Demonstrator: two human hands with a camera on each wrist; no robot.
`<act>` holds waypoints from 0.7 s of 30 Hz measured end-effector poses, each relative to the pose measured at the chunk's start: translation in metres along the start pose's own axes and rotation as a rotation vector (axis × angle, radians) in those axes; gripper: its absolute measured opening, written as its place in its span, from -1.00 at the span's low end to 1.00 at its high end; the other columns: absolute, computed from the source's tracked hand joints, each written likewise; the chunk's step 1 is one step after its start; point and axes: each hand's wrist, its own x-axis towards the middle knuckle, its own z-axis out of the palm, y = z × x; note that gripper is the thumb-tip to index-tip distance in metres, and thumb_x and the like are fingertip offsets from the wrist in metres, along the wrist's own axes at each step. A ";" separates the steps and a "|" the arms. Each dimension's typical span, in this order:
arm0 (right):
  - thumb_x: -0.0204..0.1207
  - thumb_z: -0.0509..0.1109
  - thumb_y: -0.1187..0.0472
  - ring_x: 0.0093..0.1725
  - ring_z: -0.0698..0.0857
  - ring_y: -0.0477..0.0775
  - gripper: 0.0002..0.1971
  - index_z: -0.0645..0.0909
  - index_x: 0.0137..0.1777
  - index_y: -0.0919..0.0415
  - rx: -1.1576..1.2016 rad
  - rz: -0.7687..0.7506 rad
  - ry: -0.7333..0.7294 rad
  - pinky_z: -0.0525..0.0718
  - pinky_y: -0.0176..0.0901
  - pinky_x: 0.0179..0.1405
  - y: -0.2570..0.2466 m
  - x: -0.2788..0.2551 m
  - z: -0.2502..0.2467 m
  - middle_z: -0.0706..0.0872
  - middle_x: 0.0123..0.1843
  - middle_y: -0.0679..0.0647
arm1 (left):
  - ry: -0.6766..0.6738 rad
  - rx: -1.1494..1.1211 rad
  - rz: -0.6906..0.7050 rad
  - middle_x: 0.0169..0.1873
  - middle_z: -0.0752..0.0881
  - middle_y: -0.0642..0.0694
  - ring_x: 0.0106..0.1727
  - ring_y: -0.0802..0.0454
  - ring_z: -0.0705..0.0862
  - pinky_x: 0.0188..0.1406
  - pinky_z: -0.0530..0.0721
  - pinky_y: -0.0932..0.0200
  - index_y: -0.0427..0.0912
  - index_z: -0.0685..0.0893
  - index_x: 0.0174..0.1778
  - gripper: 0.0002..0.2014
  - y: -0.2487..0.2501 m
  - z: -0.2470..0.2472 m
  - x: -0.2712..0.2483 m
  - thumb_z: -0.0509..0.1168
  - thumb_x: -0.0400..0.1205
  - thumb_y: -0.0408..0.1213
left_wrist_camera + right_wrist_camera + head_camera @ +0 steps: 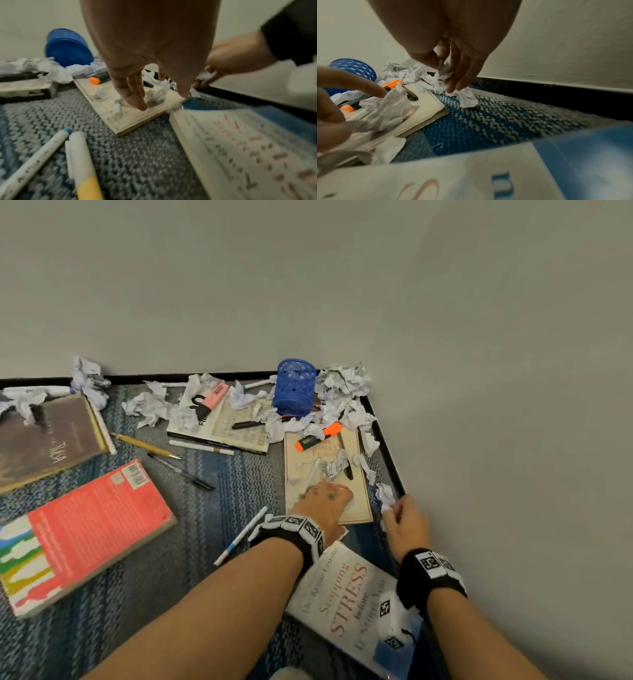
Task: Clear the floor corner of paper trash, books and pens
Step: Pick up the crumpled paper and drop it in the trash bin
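My left hand (322, 501) (159, 100) reaches down onto a cream book (329, 474) with straight fingers. Fingers and thumb stand on either side of a small paper wad (156, 96), beside a white pen (117, 108). An orange highlighter (318, 436) and a black pen (346, 463) also lie on this book. My right hand (404, 518) (443, 73) pinches a crumpled paper scrap (444, 71) by the right wall; another scrap (467, 98) lies on the carpet under it. More crumpled paper (342, 395) is heaped in the corner around a blue pen holder (294, 386).
A white book (342, 587) lies under my wrists. A red book (92, 525), a grey book (48, 436) and a puzzle book (233, 422) with a pink highlighter (212, 398) lie left. Several pens (181, 472) are scattered on the blue carpet. Walls close the back and right.
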 end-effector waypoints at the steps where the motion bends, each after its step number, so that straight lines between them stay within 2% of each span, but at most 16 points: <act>1: 0.60 0.27 0.25 -0.25 0.65 0.20 -0.87 0.39 -0.15 0.17 0.036 -0.018 0.054 0.58 -0.04 -0.36 0.000 0.005 0.002 0.62 -0.25 0.14 | -0.040 0.045 0.011 0.52 0.20 -0.29 0.39 -0.39 0.46 0.24 0.62 -0.24 0.09 0.23 0.53 -0.43 0.000 0.005 0.003 0.28 0.63 0.00; 3: 0.63 0.22 0.27 -0.28 0.62 0.20 -0.93 0.38 -0.06 0.22 0.067 -0.033 0.115 0.55 -0.03 -0.41 -0.003 0.015 0.010 0.57 -0.28 0.10 | -0.084 0.156 0.054 0.53 0.19 -0.32 0.33 -0.43 0.51 0.19 0.66 -0.25 0.01 0.31 0.48 -0.54 -0.002 0.011 0.008 0.23 0.68 -0.05; 5: 0.66 0.19 0.17 -0.21 0.65 0.24 -0.86 0.36 0.09 0.21 0.042 0.005 0.119 0.59 -0.02 -0.32 -0.004 0.023 0.021 0.62 -0.19 0.13 | -0.094 0.229 0.119 0.50 0.24 -0.33 0.30 -0.40 0.52 0.12 0.65 -0.20 -0.09 0.38 0.43 -0.65 -0.005 0.016 0.009 0.18 0.72 -0.17; 8: 0.63 0.23 -0.01 0.02 0.70 0.31 -0.64 0.35 0.26 0.21 -0.231 0.063 0.016 0.56 0.00 -0.12 0.001 0.030 0.034 0.68 0.08 0.25 | -0.089 0.280 0.206 0.42 0.32 -0.32 0.26 -0.34 0.53 -0.04 0.56 -0.13 -0.22 0.38 0.42 -0.67 -0.009 0.020 0.003 0.13 0.72 -0.40; 10: 0.66 0.21 0.02 0.09 0.68 0.31 -0.67 0.37 0.26 0.25 -0.343 0.072 -0.043 0.54 -0.01 -0.10 0.006 0.033 0.035 0.66 0.16 0.28 | -0.050 0.234 0.216 0.38 0.36 -0.29 0.25 -0.30 0.54 -0.01 0.55 -0.11 -0.27 0.36 0.41 -0.63 -0.009 0.020 -0.001 0.13 0.67 -0.50; 13: 0.69 0.17 0.09 0.14 0.64 0.29 -0.70 0.43 0.25 0.31 -0.424 0.049 -0.092 0.57 0.00 -0.01 0.010 0.039 0.025 0.60 0.24 0.31 | 0.069 0.055 0.131 0.33 0.40 -0.24 0.26 -0.26 0.53 0.09 0.55 -0.10 -0.27 0.36 0.39 -0.63 -0.009 0.013 0.004 0.18 0.64 -0.45; 16: 0.60 0.33 0.05 0.19 0.62 0.28 -0.55 0.37 0.37 0.28 -0.397 -0.001 -0.117 0.59 0.01 0.06 0.009 0.043 0.017 0.53 0.31 0.27 | 0.214 0.040 0.044 0.22 0.52 -0.23 0.19 -0.20 0.58 0.10 0.55 -0.04 -0.25 0.40 0.30 -0.75 -0.018 -0.004 0.016 0.10 0.70 -0.34; 18: 0.58 0.36 0.07 0.20 0.62 0.28 -0.49 0.30 0.42 0.27 -0.403 -0.024 -0.147 0.59 0.02 0.07 0.006 0.044 0.015 0.51 0.33 0.26 | 0.250 0.134 0.076 0.19 0.57 -0.22 0.15 -0.20 0.60 0.05 0.58 -0.05 -0.24 0.42 0.31 -0.75 -0.033 -0.016 0.022 0.06 0.72 -0.33; 21: 0.65 0.24 0.09 0.15 0.63 0.25 -0.66 0.37 0.31 0.25 -0.525 -0.027 -0.194 0.57 0.00 0.02 0.000 0.050 0.011 0.54 0.27 0.25 | 0.239 0.189 0.134 0.17 0.56 -0.22 0.18 -0.21 0.54 0.03 0.55 -0.06 -0.19 0.39 0.46 -0.65 -0.046 -0.029 0.033 0.05 0.75 -0.25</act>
